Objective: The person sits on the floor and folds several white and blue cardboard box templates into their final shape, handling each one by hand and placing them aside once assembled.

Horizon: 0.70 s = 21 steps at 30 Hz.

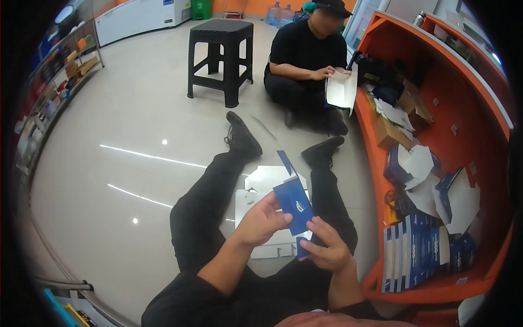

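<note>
You hold a blue carton (pixel 294 210) up in front of you, above the floor (pixel 136 120) and between your spread legs. Your left hand (pixel 265 222) is closed on its left edge, the thumb lying across the printed face. Your right hand (pixel 330 248) pinches the lower right part, thumb on a small blue flap at the bottom and fingers against the right edge. A narrow blue flap stands out at the carton's far end, tilted away from you.

Under your hands, flat white card (pixel 267 177) with notched edges lies on the floor between your black trouser legs. Your two black shoes (pixel 243 138) point away from you, beyond the card's far edge.

To your right is an orange shelf unit (pixel 376 280). Near its closest front corner, a row of blue cartons (pixel 406 253) stands packed side by side. Behind them, toward the unit's far end, lie opened white-and-blue boxes (pixel 417 166), and further on a brown cardboard box (pixel 389 133) sits by the front edge.

A co-worker (pixel 305 54) in black sits on the floor by the unit's far front corner, both hands on an open box (pixel 342 91) with a white inside. A black stool (pixel 222 54) stands on the floor to the co-worker's left in your view, well apart from your feet.
</note>
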Available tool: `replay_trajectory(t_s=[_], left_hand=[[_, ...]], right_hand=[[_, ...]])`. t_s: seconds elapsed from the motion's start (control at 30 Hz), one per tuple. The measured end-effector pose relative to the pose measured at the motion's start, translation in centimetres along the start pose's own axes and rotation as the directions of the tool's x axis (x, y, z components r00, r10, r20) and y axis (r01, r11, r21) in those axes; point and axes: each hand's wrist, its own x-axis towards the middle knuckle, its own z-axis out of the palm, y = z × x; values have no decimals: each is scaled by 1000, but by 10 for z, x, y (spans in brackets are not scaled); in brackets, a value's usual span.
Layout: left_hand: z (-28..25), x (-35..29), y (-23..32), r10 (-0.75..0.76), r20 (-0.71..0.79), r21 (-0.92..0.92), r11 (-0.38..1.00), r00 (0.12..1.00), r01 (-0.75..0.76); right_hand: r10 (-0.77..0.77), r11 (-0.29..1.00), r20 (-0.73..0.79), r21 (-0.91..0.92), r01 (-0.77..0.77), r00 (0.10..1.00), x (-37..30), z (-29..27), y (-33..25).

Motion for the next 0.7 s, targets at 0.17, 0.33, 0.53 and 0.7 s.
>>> replay_trajectory(t_s=[0.17,0.33,0.53,0.7], left_hand=[[-5,-3,-4,43,63,10,999,997,-44],[-10,-6,-8,59,123,38,997,991,-64],[13,-11,-5,-18,87,196,981,996,1],[7,-12,-15,91,56,293,950,994,-104]], right_hand=[[15,1000,128,7,-16,992,0,-12,-8],[56,998,44,-3,-56,997,1,-7,-16],[187,980,-249,116,-163,950,-7,8,-18],[70,997,-205,-13,-74,976,2,-2,-18]])
